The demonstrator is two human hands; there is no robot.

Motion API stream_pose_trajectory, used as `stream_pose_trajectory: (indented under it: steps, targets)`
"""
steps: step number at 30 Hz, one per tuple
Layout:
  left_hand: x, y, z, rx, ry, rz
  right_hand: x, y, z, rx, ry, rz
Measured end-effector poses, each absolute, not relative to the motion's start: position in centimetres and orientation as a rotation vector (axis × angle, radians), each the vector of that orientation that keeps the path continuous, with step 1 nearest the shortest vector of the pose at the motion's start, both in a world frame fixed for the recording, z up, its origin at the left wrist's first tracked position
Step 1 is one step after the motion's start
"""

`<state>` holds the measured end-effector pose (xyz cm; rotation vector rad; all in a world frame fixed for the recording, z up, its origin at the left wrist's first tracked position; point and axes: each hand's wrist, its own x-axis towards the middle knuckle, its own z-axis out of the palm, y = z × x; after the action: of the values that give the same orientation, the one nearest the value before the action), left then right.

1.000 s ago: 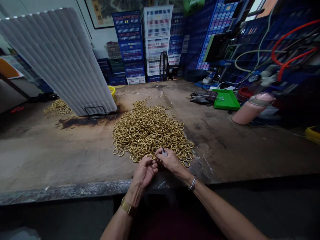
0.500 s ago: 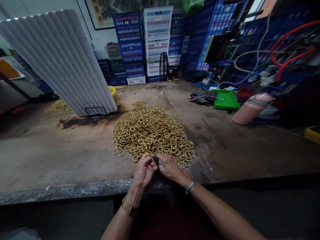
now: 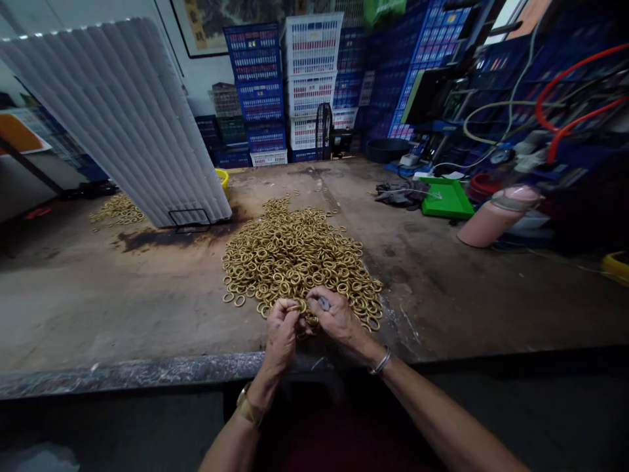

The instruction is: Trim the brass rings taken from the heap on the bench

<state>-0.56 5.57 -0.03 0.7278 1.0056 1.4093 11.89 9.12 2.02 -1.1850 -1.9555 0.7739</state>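
Note:
A broad heap of brass-coloured rings (image 3: 295, 255) lies on the worn table (image 3: 162, 308). At its near edge my left hand (image 3: 284, 328) is closed, pinching a ring (image 3: 293, 308) between thumb and fingers. Close beside it, my right hand (image 3: 335, 316) curls around a small dark grey tool (image 3: 324, 303); its kind is too small to make out. The right fingertips are close to the held ring, and I cannot tell whether they touch it. More rings lie loose around the heap.
A tall white corrugated panel (image 3: 132, 118) leans in a black wire stand (image 3: 189, 219) at the left. Behind it are a yellow container (image 3: 223, 178) and more rings. On the right sit a dark cloth (image 3: 400, 193), a green tray (image 3: 447, 198) and a pink bottle (image 3: 496, 219). Crates (image 3: 314, 49) are stacked behind.
My right hand has lifted slightly and moved a little away from the left, with the grey tool now tucked in its fingers. My left hand has turned, and its ring shows more clearly.

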Motion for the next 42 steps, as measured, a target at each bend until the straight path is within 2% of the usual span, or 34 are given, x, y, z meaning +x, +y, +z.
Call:
stream_pose_trajectory:
  steps: [6, 9, 14, 26, 34, 42]
  targets:
    - [-0.6, 5.4, -0.3, 1.234, 1.363, 1.457, 11.3, 8.1, 1.7, -1.168, -2.003, 0.74]
    - [-0.6, 5.3, -0.6, 1.38, 1.423, 1.468, 11.2, 8.3, 1.4, -1.22, -1.918, 0.839]
    - [-0.3, 5.2, -1.3, 1.308, 1.342, 1.457, 11.2, 8.8, 1.3, -1.233, -1.8, 1.017]
    - [-0.5, 4.6, -0.3, 1.058, 1.117, 1.326, 11.7, 9.0, 1.3, -1.271, -1.788, 1.07]
    - [-0.3, 4.4, -0.3, 1.158, 1.16, 1.378, 12.5, 8.4, 0.9, -1.374, -2.121, 0.566]
    - [-0.3, 4.4, -0.9, 1.227, 1.205, 1.418, 12.7, 7.7, 2.0, -1.479, -2.42, 0.392]
